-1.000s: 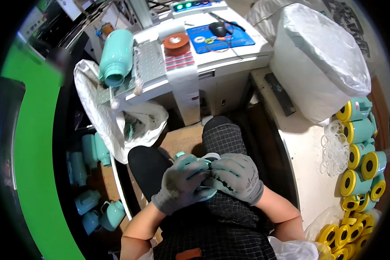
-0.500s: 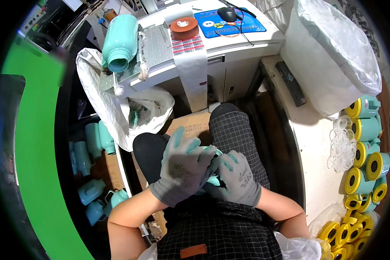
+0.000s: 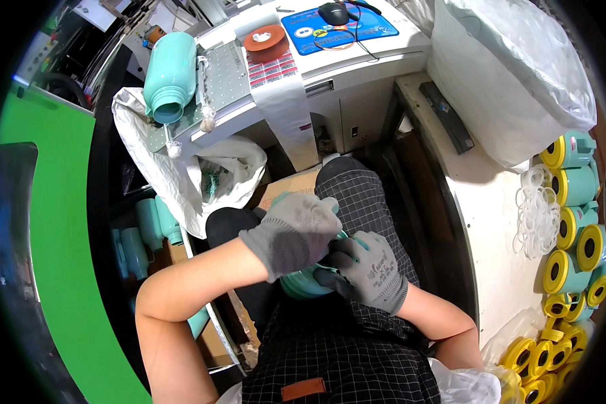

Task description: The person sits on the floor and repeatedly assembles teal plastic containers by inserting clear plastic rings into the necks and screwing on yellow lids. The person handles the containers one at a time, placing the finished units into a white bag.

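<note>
A teal plastic jug (image 3: 301, 285) rests in my lap, mostly covered by my gloved hands. My right hand (image 3: 370, 271) grips it from the right, fingers bent over it near its upper end. Across its top lies my left hand (image 3: 297, 227), fingers curled closed; what they pinch, if anything, is hidden. Both hands wear grey knit gloves with teal on the fingers. The jug's mouth cannot be made out between the hands.
A larger teal bottle (image 3: 171, 75) lies on the perforated metal plate at the white desk. White sacks (image 3: 512, 81) stand around. Clear rings (image 3: 537, 219) and yellow-ended teal jugs (image 3: 564, 269) fill the right-hand bench. More teal jugs (image 3: 133, 250) sit low at left.
My left hand has turned over, its raised fingers curling down, while its forearm swung outward to the left. More of the jug's side shows. My right hand stays nearly in place. The view has shifted slightly.
</note>
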The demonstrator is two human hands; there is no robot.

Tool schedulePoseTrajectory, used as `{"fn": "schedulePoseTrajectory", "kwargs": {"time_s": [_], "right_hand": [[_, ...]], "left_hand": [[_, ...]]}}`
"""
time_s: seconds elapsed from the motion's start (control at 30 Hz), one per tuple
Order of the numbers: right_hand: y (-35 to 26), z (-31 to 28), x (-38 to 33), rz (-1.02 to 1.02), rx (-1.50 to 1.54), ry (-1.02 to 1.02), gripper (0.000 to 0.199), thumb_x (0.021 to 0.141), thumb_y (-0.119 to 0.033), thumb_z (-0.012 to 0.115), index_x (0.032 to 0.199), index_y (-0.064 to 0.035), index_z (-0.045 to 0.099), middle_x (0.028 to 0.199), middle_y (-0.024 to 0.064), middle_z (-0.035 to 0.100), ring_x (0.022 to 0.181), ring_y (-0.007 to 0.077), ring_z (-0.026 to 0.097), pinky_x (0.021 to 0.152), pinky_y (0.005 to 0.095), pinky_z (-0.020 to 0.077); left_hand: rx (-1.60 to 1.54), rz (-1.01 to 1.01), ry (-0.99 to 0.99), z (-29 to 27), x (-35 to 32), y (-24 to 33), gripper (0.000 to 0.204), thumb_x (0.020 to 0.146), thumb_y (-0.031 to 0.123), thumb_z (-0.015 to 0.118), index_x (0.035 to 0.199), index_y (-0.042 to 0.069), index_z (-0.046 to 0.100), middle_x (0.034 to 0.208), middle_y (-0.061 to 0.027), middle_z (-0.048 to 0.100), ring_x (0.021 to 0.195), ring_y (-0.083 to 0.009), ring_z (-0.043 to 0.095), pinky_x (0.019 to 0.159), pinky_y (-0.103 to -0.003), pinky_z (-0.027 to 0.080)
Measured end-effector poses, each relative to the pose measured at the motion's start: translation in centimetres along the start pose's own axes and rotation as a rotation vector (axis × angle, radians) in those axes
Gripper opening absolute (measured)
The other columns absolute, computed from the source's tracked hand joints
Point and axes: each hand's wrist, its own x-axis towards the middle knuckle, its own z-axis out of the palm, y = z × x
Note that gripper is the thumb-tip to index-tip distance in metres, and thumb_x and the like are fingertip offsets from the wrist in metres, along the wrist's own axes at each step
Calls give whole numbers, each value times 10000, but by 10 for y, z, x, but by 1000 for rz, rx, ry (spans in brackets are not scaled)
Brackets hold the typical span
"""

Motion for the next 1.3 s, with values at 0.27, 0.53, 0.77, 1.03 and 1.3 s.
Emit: {"fn": "schedulePoseTrajectory", "kwargs": {"time_s": [0.27, 0.53, 0.77, 1.03, 1.3], "right_hand": [[12, -10, -11, -1, 62, 63, 392, 788, -332, 862, 1065, -88, 734, 995, 100, 673, 830, 282, 653, 712, 413, 504], [42, -22, 21, 589, 794, 420, 236, 980, -30, 600, 1195, 19, 685, 1060, 85, 707, 912, 135, 654, 818, 307, 536], [92, -10, 71, 561, 936, 301, 739, 908, -133, 779, 1538, 24, 428, 1286, 117, 651, 913, 99, 645, 830, 261, 545], [102, 13, 100, 641, 1110, 26, 371, 954, -86, 711, 1293, 58, 673, 1043, 67, 742, 914, 83, 664, 828, 248, 552], [89, 10, 107, 589, 1043, 83, 371, 952, -135, 740, 1269, 54, 691, 1053, 66, 743, 909, 71, 651, 808, 249, 543]], "left_hand": [[-362, -17, -99, -8, 32, -21, 335, 825, 164, 781, 1137, 108, 674, 918, -87, 670, 875, -268, 716, 767, -358, 591], [-1222, -944, 677, 158, 51, -222, 749, 865, 233, 836, 1469, -53, 497, 1391, -141, 613, 1211, -235, 608, 1095, -384, 450], [-1817, -355, 549, 97, 8, -110, 700, 876, 183, 763, 1484, -67, 521, 1406, -180, 644, 1314, -293, 613, 1130, -391, 475], [-614, -692, 1096, 79, 3, -55, 811, 833, 359, 848, 1471, -3, 503, 1300, -154, 628, 1355, -336, 516, 1166, -461, 411], [74, -394, 1007, 51, 19, -58, 238, 763, 268, 816, 938, 138, 720, 1127, -26, 660, 1190, -316, 564, 1130, -600, 373]]}}
